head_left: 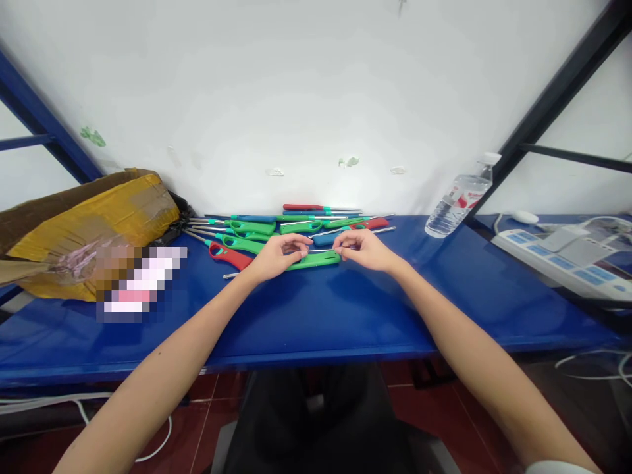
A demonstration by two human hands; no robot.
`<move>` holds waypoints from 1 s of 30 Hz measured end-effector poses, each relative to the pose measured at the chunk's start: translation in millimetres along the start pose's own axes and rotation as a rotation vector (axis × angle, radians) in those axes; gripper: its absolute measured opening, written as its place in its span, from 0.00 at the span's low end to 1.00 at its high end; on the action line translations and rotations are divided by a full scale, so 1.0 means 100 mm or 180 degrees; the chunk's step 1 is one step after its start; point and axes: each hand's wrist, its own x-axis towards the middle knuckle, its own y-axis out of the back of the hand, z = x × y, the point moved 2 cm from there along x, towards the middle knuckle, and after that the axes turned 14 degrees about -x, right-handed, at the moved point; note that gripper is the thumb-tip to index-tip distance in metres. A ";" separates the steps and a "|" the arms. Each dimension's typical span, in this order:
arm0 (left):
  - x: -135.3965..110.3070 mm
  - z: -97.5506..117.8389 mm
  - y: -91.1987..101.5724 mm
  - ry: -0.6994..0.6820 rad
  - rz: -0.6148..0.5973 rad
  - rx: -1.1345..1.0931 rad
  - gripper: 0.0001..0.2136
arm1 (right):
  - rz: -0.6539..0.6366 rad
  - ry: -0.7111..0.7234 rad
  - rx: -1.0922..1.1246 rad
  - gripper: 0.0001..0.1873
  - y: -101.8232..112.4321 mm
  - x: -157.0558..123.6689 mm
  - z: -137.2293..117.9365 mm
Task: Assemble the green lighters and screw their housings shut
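Note:
My left hand [280,256] hovers over the middle of the desk with thumb and fingertips brought together in a pinch. Facing it, my right hand [366,249] pinches in the same way. A thin pale metallic strip [320,250] shows between the two sets of fingertips; I cannot tell whether they hold it or it lies behind. Just below the fingertips lies a green long-nosed lighter [316,261]. Around and behind my hands lie more such lighters, among them a red one [232,257], a blue one [326,237] and a green one [244,244].
A yellow-taped cardboard box [133,201] stands open at the left of the blue desk [316,329]. Beside it is a pixelated patch. A clear water bottle [451,207] stands at the right, near a white power strip [557,263] with cables. A white wall rises behind.

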 end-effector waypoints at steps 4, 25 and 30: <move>0.00 0.01 0.00 -0.0069 0.0011 0.0003 0.20 | -0.0004 -0.0007 -0.0031 0.10 0.00 0.00 0.02; -0.01 0.02 -0.01 -0.0220 0.0001 0.0113 0.17 | -0.0033 -0.0026 -0.0024 0.10 0.00 0.00 0.00; -0.03 0.04 -0.03 -0.0541 0.0017 0.0774 0.11 | -0.0051 -0.0016 -0.0099 0.09 0.01 -0.01 -0.03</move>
